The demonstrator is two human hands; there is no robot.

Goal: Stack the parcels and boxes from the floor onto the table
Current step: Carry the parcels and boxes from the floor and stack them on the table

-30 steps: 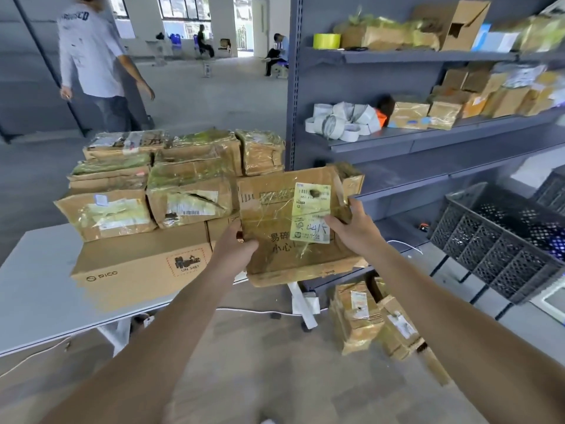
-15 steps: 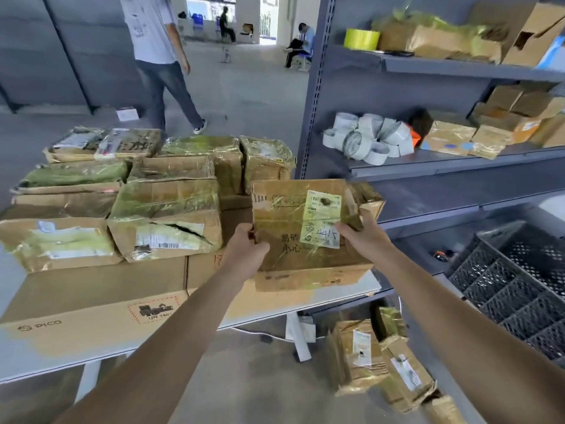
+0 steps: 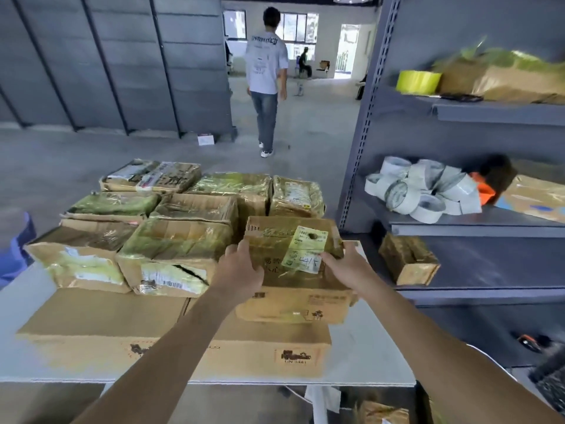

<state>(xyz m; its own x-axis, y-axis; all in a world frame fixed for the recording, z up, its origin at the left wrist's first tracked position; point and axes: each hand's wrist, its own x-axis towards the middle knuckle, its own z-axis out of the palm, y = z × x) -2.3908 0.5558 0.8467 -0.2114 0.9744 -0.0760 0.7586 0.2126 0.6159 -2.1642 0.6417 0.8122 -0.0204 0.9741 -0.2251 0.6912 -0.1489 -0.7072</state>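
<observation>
A taped brown cardboard box (image 3: 293, 270) with a pale green label rests on the right end of the large flat cartons (image 3: 122, 325) covering the white table (image 3: 376, 356). My left hand (image 3: 241, 270) grips its left side and my right hand (image 3: 344, 264) grips its right side at the label. Several other taped parcels (image 3: 171, 240) are stacked on the cartons to the left and behind. One parcel (image 3: 382, 413) shows on the floor under the table's right end.
A grey metal shelf rack (image 3: 458, 228) stands close on the right with tape rolls (image 3: 425, 191), a yellow roll (image 3: 417, 82) and more parcels. A person (image 3: 267, 75) walks away across the concrete floor beyond the table. A blue object (image 3: 15, 249) sits at the far left.
Both hands have carried the labelled box forward and down from the air onto the flat cartons at the table's right end. The person behind has walked farther away.
</observation>
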